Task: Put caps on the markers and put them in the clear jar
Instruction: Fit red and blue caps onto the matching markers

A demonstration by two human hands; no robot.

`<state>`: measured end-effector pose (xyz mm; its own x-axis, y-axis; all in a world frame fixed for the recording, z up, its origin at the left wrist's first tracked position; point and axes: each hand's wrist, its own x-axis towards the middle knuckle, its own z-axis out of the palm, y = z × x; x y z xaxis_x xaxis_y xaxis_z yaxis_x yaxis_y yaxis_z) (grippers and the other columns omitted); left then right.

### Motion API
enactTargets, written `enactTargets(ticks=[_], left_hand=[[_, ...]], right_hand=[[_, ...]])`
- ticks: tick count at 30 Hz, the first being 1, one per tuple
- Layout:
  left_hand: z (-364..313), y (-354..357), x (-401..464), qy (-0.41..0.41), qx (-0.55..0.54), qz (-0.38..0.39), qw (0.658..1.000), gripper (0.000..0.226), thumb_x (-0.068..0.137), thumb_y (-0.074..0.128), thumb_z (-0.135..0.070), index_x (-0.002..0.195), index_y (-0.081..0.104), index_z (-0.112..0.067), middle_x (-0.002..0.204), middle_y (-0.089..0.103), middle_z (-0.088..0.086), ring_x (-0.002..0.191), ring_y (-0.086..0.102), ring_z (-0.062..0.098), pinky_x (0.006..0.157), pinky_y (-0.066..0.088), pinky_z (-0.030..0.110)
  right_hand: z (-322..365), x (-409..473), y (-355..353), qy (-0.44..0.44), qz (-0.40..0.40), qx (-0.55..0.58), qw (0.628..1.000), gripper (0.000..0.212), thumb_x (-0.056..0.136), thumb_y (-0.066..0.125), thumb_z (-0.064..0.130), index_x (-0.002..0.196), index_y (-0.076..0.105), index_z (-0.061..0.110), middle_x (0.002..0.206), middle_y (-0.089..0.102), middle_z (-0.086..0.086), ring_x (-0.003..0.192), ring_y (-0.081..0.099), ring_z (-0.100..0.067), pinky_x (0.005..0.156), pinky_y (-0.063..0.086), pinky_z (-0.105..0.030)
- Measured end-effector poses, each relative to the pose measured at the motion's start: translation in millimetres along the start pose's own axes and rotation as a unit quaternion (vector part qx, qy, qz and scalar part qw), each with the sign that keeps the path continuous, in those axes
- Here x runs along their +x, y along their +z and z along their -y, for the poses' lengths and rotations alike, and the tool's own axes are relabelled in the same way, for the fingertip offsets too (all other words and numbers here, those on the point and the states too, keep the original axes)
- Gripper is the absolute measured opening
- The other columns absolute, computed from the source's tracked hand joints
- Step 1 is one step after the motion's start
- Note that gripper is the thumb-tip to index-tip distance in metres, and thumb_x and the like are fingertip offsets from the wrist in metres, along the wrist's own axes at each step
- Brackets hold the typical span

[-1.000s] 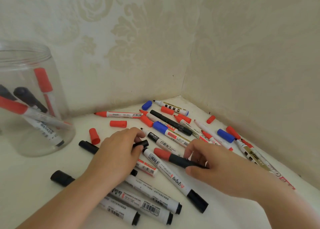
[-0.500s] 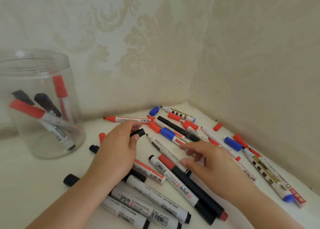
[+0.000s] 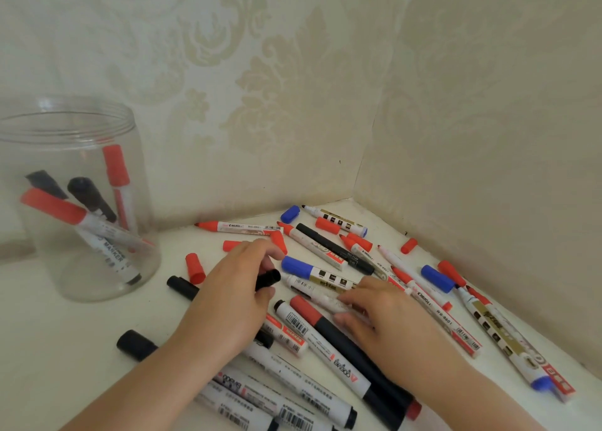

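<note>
Since the frame before, our right hand [image 3: 387, 316] had left the black-bodied marker with the red cap [image 3: 351, 342] on the table [image 3: 49, 349] and come onto a white marker [image 3: 317, 292]. Its fingertips [image 3: 345, 298] touched that barrel, thumb beneath, fingers slightly bent; we could not tell whether they gripped it.

Our left hand [image 3: 234, 297] held a black cap [image 3: 268, 279], fingers curled round it, open end toward the white marker's uncapped tip.

Item: clear jar [image 3: 78, 199], upright, far left, holding five capped markers.

Item: loose markers and red and blue caps, scattered toward the wall corner.
</note>
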<state>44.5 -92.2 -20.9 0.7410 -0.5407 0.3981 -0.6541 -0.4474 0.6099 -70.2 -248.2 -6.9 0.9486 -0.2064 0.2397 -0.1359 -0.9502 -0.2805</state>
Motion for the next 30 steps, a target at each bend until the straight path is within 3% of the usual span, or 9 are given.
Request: enactTargets(ticks=[5,7,10,13,18,22,27,30], left_hand=[[-3.7,-2.0,1.4,-0.005,-0.022,-0.009,1.000,0.042,0.084,0.061,-0.011,0.102,0.039,-0.042,0.093,0.047,-0.026,0.090,0.048,-0.005,0.066,0.035,0.004],[-5.9,-2.7,1.1,-0.002,-0.030,-0.009,1.000,0.041,0.084,0.062,-0.010,0.102,0.040,-0.040,0.093,0.049,-0.025,0.088,0.049,-0.006,0.067,0.035,0.002],[-6.8,-4.5,-0.6,0.005,-0.041,-0.013,0.999,0.041,0.083,0.062,-0.010,0.104,0.043,-0.039,0.093,0.053,-0.024,0.084,0.049,-0.012,0.067,0.037,0.000],[-6.9,-6.3,-1.9,0.010,-0.057,-0.021,0.998,0.043,0.082,0.063,-0.009,0.104,0.042,-0.040,0.092,0.056,-0.022,0.085,0.050,-0.013,0.069,0.037,-0.003],[-9.1,-6.4,-1.6,0.024,-0.061,-0.017,0.998,0.048,0.079,0.066,-0.008,0.101,0.041,-0.042,0.090,0.059,-0.021,0.093,0.052,-0.008,0.081,0.043,0.011],[-10.2,-6.8,-1.3,0.050,-0.061,-0.014,0.997,0.047,0.078,0.069,-0.009,0.093,0.042,-0.044,0.091,0.061,-0.023,0.092,0.051,-0.013,0.078,0.042,0.003],[-14.0,-8.7,-4.8,0.109,-0.033,0.025,0.993,0.032,0.078,0.069,-0.018,0.088,0.050,-0.042,0.090,0.062,-0.027,0.097,0.043,-0.020,0.077,0.031,-0.003],[-18.3,-16.2,-4.0,0.121,-0.044,0.038,0.991,0.030,0.079,0.066,-0.028,0.089,0.048,-0.049,0.091,0.061,-0.034,0.098,0.042,-0.022,0.078,0.029,-0.003]], right_hand=[[-8.4,-6.4,-29.3,0.052,-0.053,0.103,0.992,0.012,0.087,0.055,0.033,0.097,0.057,0.040,0.087,0.055,0.022,0.080,0.051,0.008,0.064,0.038,-0.008],[-8.2,-8.2,-36.1,0.028,-0.057,0.107,0.992,0.021,0.085,0.059,0.026,0.087,0.051,0.045,0.079,0.054,0.027,0.078,0.051,0.013,0.066,0.037,-0.003],[-9.3,-9.0,-38.1,0.015,-0.068,0.082,0.994,0.023,0.083,0.062,0.021,0.086,0.054,0.042,0.077,0.053,0.030,0.082,0.044,0.023,0.067,0.032,0.002],[-13.6,-7.9,-38.1,0.026,-0.074,0.057,0.995,0.018,0.084,0.062,0.020,0.093,0.063,0.034,0.080,0.054,0.028,0.085,0.042,0.023,0.067,0.032,0.003],[-14.1,-8.2,-36.1,0.035,-0.064,0.060,0.995,0.018,0.084,0.062,0.022,0.098,0.064,0.035,0.081,0.055,0.026,0.080,0.042,0.023,0.065,0.031,0.003],[-11.7,-7.1,-34.8,0.040,-0.052,0.057,0.996,0.018,0.083,0.063,0.024,0.098,0.064,0.035,0.087,0.059,0.021,0.074,0.050,0.007,0.066,0.033,0.000],[-10.0,-8.1,-35.4,0.028,-0.042,0.067,0.996,0.018,0.082,0.065,0.022,0.096,0.065,0.033,0.086,0.059,0.021,0.077,0.051,0.006,0.068,0.033,0.000],[-13.0,-9.1,-40.1,0.023,-0.044,0.116,0.992,0.021,0.081,0.065,0.023,0.089,0.062,0.042,0.082,0.061,0.024,0.087,0.051,0.011,0.072,0.034,0.001]])
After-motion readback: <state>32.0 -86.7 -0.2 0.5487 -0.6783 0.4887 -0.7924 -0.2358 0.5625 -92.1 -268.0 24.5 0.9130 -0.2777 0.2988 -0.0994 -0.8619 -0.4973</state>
